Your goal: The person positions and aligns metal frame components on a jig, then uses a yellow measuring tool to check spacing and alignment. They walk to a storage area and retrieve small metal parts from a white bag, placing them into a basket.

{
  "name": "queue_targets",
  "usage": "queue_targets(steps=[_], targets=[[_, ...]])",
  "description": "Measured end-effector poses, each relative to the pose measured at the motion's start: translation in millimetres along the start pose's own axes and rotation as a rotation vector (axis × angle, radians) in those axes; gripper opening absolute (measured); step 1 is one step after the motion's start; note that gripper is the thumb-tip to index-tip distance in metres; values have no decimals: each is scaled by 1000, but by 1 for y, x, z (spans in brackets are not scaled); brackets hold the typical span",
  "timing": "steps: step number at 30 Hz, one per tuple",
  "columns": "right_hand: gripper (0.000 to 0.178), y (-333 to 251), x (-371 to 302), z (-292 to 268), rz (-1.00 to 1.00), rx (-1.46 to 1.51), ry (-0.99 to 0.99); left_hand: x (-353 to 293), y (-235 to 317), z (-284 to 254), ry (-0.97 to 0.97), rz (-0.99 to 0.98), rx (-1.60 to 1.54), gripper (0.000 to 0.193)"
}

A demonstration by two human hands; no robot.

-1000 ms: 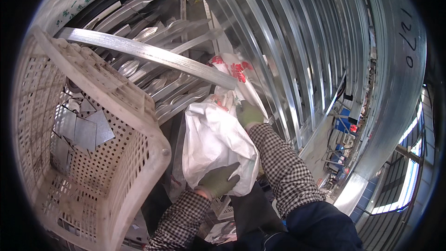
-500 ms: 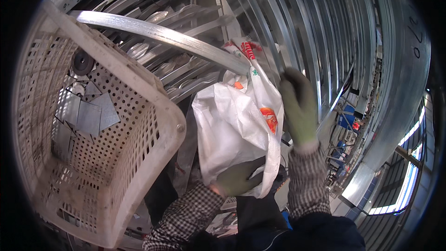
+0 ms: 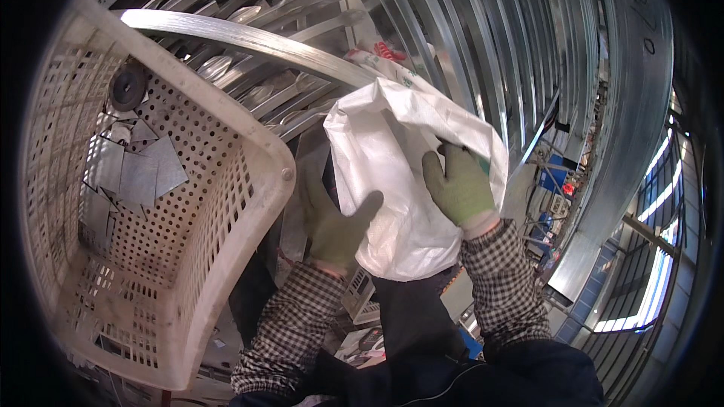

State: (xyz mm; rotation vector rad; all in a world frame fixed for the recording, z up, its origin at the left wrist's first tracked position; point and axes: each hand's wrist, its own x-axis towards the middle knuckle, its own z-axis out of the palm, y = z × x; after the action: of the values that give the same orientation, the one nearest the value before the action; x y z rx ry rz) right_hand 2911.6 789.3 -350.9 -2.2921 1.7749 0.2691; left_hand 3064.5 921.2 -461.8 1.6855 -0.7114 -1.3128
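Observation:
A white woven plastic bag (image 3: 392,234) stands in front of me, its mouth spread wide with the rim folded outward. My right hand (image 3: 461,190), in a green glove, reaches into the mouth at the right side; its thumb and fingers are apart and hold nothing I can see. Beside the bag's left wall is my left hand (image 3: 332,218), gloved likewise, with its thumb stretched toward the bag and its fingers apart. The left fingertips lie partly in shadow. What the bag holds is hidden.
At left, a dirty white plastic crate (image 3: 260,173) holds several flat metal plates (image 3: 142,177) and a dark round disc (image 3: 128,87). A metal bar (image 3: 249,41) runs from the crate toward the bag. Long metal profiles (image 3: 483,38) are stacked behind and to the right.
The bag's mouth has opened wide, and its printed side has turned away. My right hand has moved from outside the bag into its mouth. My left hand has let go and moved left.

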Motion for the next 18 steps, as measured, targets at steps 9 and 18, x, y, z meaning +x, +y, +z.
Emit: queue_targets(steps=[9, 18], targets=[[32, 28, 53, 59, 18, -67, -334, -4, 10, -5, -241, -343, -753, 46], [37, 48, 124, 203, 359, -255, -564, -15, 27, -39, -303, -232, -765, 48]])
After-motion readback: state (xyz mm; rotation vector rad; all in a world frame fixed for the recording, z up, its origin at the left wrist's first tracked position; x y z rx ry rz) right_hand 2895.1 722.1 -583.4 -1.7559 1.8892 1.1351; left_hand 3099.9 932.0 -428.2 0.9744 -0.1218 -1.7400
